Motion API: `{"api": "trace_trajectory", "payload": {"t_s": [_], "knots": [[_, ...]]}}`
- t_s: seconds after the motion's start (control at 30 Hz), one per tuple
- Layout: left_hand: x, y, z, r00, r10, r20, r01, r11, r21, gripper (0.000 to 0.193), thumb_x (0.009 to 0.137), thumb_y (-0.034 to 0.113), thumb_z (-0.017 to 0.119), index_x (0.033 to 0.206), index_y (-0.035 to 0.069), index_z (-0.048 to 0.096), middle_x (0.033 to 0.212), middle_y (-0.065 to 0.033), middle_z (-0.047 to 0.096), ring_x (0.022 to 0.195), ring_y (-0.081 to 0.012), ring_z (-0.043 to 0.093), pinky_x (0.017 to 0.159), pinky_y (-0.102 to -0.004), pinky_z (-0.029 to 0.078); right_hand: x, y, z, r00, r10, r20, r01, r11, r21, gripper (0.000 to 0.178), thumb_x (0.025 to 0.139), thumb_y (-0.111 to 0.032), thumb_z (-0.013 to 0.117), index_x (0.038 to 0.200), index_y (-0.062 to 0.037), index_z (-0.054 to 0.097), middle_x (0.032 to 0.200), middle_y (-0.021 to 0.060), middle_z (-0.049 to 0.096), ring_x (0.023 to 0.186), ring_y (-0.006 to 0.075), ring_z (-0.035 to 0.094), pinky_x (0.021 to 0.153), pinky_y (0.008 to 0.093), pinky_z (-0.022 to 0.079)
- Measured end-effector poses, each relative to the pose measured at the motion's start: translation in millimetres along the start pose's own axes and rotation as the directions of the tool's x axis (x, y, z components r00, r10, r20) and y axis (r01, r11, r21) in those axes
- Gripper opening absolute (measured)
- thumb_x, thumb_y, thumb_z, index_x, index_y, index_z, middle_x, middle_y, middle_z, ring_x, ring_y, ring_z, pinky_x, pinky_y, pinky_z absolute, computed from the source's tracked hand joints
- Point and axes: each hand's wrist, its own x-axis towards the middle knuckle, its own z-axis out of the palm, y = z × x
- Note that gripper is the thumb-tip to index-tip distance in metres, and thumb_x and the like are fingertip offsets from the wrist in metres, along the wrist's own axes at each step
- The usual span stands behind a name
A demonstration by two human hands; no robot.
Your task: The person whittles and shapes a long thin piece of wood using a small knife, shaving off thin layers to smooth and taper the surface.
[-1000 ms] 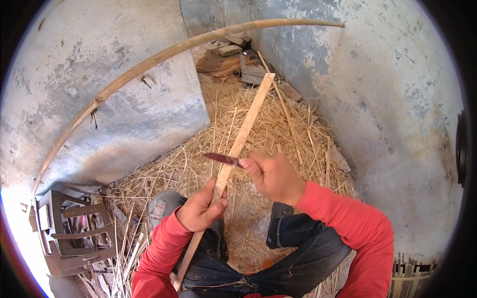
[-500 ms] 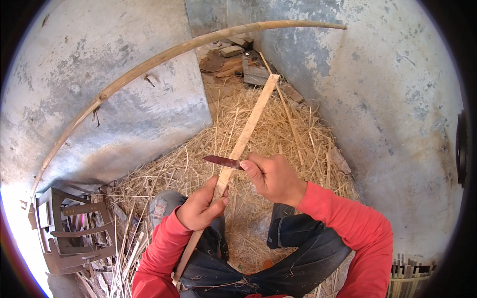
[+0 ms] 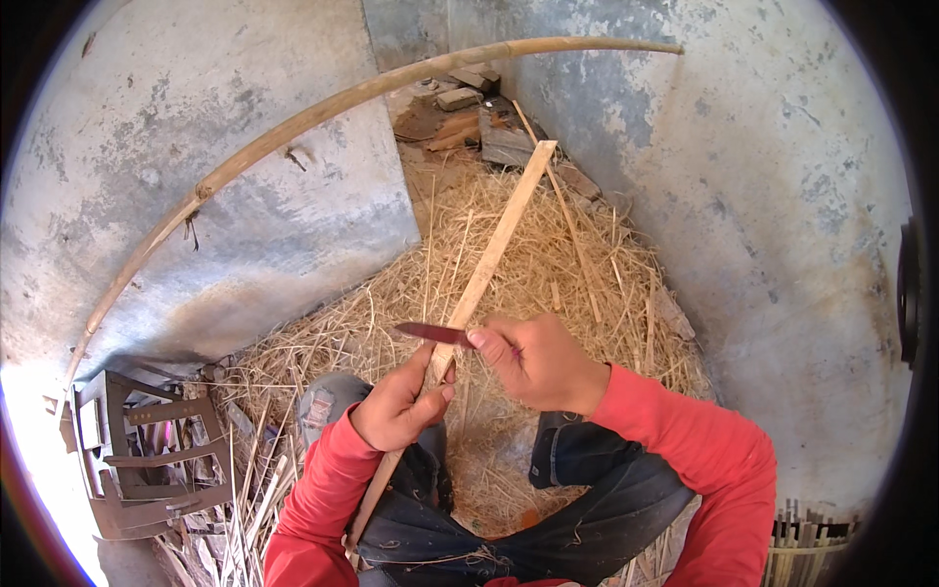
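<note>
1. Peeling walls enclose the shavings spread mid-frame.
2. From where I stand, the left hand grips a wooden strip slanting through the centre — probably to steady it.
3. The right hand clasps a knife across it — thumb by the blade, seemingly for control.

A long bamboo pole arcs across the upper left, in front of a grey-white left wall with patchy paint. The right wall is similarly worn, and a dark rounded object sits at its far edge. Pale shavings cover the floor between them, with a thin strip slanting over the pile. Bricks and a grey slab lie in the far corner. A brown slatted frame stands at lower left, near loose strips; upright slats show at lower right.
</note>
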Motion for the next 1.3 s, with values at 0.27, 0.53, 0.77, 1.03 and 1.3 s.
{"api": "trace_trajectory", "payload": {"t_s": [0.27,0.53,0.77,1.03,1.3], "knots": [[0,1,0,1.0,0.001,-0.026,0.001,0.997,0.08,0.017,0.102,0.012,0.055,0.116,0.005,0.049,0.079,0.0029,0.051,0.063,-0.0056,0.048,0.059,-0.0242,0.04,3,-7,-5,0.99,0.129,-0.063,-0.114,0.973,0.203,0.042,0.101,-0.041,0.061,0.092,-0.0015,0.071,0.055,0.01,0.049,0.049,0.0205,0.05,0.049,0.0378,0.038],[6,-10,-1,0.985,0.162,-0.065,-0.133,0.936,0.327,0.032,0.101,0.014,0.058,0.128,0.0,0.048,0.085,-0.0091,0.061,0.075,-0.0205,0.063,0.07,-0.0336,0.049,4,-17,-8,0.989,0.148,0.024,-0.149,0.965,0.214,0.022,0.091,-0.021,0.076,0.095,0.0002,0.074,0.059,-0.0034,0.053,0.055,0.004,0.045,0.05,0.0264,0.037],[10,-9,2,0.978,0.192,-0.078,-0.131,0.864,0.485,0.04,0.099,0.017,0.06,0.132,-0.002,0.046,0.087,-0.019,0.064,0.08,-0.0334,0.068,0.072,-0.0395,0.051,2,-11,2,0.987,0.158,-0.016,-0.144,0.932,0.332,0.017,0.089,-0.017,0.076,0.093,-0.0003,0.073,0.062,-0.0026,0.057,0.056,0.0037,0.049,0.051,0.0259,0.039],[11,-1,6,0.982,0.168,-0.081,-0.1,0.842,0.53,0.038,0.099,0.017,0.061,0.129,-0.002,0.047,0.085,-0.0194,0.065,0.08,-0.0344,0.07,0.07,-0.0407,0.051,3,-11,1,0.976,0.212,0.04,-0.214,0.923,0.32,0.018,0.092,-0.016,0.068,0.089,0.0014,0.07,0.063,0.0021,0.058,0.058,0.0071,0.051,0.052,0.0302,0.041],[11,-2,4,0.991,0.118,-0.067,-0.073,0.878,0.473,0.042,0.099,0.016,0.061,0.133,-0.003,0.046,0.087,-0.0186,0.066,0.083,-0.0325,0.069,0.074,-0.0407,0.052,2,2,12,0.938,0.309,0.155,-0.344,0.788,0.511,0.022,0.091,-0.02,0.066,0.086,0.0017,0.065,0.063,0.0051,0.058,0.059,0.0091,0.052,0.053,0.0336,0.042]]}}
